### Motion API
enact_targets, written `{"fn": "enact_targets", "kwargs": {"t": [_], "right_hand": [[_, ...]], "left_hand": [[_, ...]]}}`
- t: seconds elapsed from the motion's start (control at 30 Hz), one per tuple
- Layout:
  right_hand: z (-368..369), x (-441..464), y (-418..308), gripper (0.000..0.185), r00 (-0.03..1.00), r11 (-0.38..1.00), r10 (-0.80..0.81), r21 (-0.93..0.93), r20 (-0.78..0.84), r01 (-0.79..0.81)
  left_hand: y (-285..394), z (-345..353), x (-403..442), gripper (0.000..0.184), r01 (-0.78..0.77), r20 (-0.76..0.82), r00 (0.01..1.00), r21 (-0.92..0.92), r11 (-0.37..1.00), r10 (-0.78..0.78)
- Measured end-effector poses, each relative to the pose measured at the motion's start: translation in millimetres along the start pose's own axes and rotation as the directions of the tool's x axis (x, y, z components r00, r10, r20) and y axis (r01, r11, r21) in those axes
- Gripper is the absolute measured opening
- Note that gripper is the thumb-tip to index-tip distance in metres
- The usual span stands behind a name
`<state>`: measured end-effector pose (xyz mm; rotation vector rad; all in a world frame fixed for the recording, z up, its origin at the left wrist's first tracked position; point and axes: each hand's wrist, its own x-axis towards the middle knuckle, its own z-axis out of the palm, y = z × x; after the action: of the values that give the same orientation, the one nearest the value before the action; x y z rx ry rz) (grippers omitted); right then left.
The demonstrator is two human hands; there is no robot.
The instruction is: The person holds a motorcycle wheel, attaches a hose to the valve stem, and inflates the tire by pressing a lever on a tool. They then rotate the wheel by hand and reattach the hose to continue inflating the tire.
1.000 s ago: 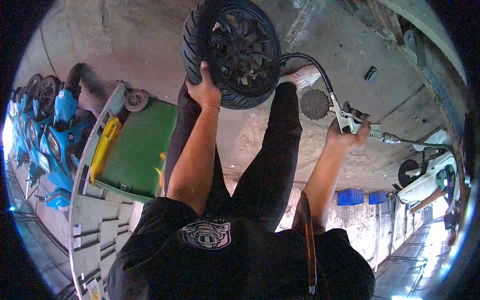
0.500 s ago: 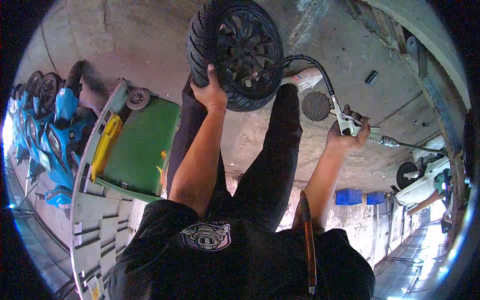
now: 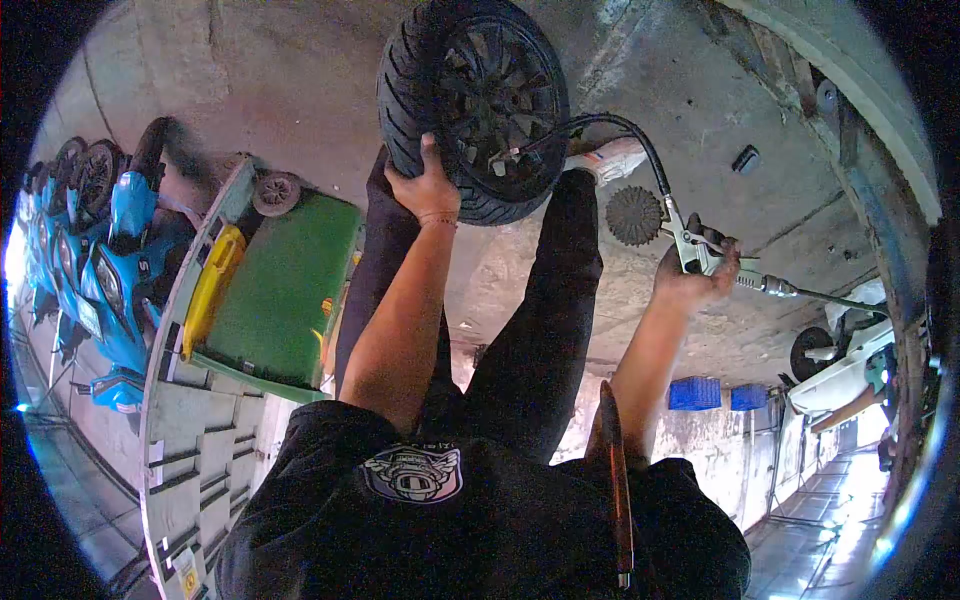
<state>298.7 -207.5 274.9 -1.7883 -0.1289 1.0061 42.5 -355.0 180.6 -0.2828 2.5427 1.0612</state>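
A black wheel with a treaded tyre (image 3: pixel 405 95) stands on the concrete between my lower legs, tilted a little. My left hand (image 3: pixel 428 190) grips the tyre's lower left side, thumb on the tread. My right hand (image 3: pixel 698 268) is wrapped round a silver inflator gun (image 3: pixel 690 245), its fingers dark with grime. From the gun a black hose (image 3: pixel 640 135) curves to the wheel, its metal end near the rim by the spokes. Another hose leaves the gun's right end. A dark toothed disc (image 3: pixel 634 215) lies left of the gun.
To the left are a green bin (image 3: pixel 280 290) with a yellow edge and a row of blue scooters (image 3: pixel 120 290). A small dark object (image 3: pixel 745 158) lies on the floor. Blue crates (image 3: pixel 695 393) and a white scooter (image 3: pixel 840 375) are at the right.
The wheel and my left hand have shifted slightly right and down in the view. My right hand still holds the inflator gun.
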Motion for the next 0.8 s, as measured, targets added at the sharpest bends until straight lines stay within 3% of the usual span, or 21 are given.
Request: {"fn": "enact_targets", "kwargs": {"t": [0.2, 0.3, 0.4, 0.47, 0.6, 0.7, 0.77, 0.8], "right_hand": [[-5.9, 8.7, 1.9, 0.028, 0.999, 0.999, -0.011, -0.042, 0.042, 0.013], [-4.8, 12.1, 1.8, 0.024, 0.999, 0.999, 0.015, 0.042, -0.049, -0.013], [-2.6, 10.5, 0.7, 0.027, 0.997, 1.000, 0.012, 0.023, 0.072, -0.013], [13.8, 5.2, -3.3, 0.030, 0.956, 0.998, 0.043, 0.039, 0.289, -0.056], [1.7, 19.8, -4.5, 0.033, 0.967, 0.990, 0.103, 0.069, 0.234, -0.122], [-16.4, 34.2, -6.1, 0.035, 0.968, 0.978, 0.053, 0.184, 0.246, -0.100], [1.6, 22.8, -18.5, 0.031, 0.977, 0.984, 0.080, 0.143, 0.197, -0.110], [15.5, 16.1, -20.5, 0.026, 0.975, 0.984, 0.095, 0.132, 0.200, -0.123]], "left_hand": [[-8.4, 0.7, 0.3, 0.070, 0.017, 0.019, 1.000, -0.059, 0.998, -0.016], [-22.7, 4.6, 3.0, 0.071, -0.014, -0.006, 1.000, -0.038, 0.999, 0.014], [-15.0, 10.3, -3.9, 0.073, -0.025, 0.000, 1.000, -0.080, 0.996, 0.025], [-3.8, 18.3, -15.7, 0.073, -0.067, 0.014, 0.997, -0.152, 0.986, 0.070], [14.7, 22.1, -29.9, 0.075, -0.016, 0.024, 1.000, -0.014, 1.000, 0.016], [34.0, 17.5, -32.2, 0.080, 0.026, 0.085, 0.996, 0.064, 0.998, -0.031], [35.6, 11.8, -27.5, 0.086, 0.035, 0.264, 0.965, -0.119, 0.992, -0.002], [33.9, 13.8, -26.9, 0.086, 0.035, 0.267, 0.964, -0.115, 0.993, -0.003]]}}
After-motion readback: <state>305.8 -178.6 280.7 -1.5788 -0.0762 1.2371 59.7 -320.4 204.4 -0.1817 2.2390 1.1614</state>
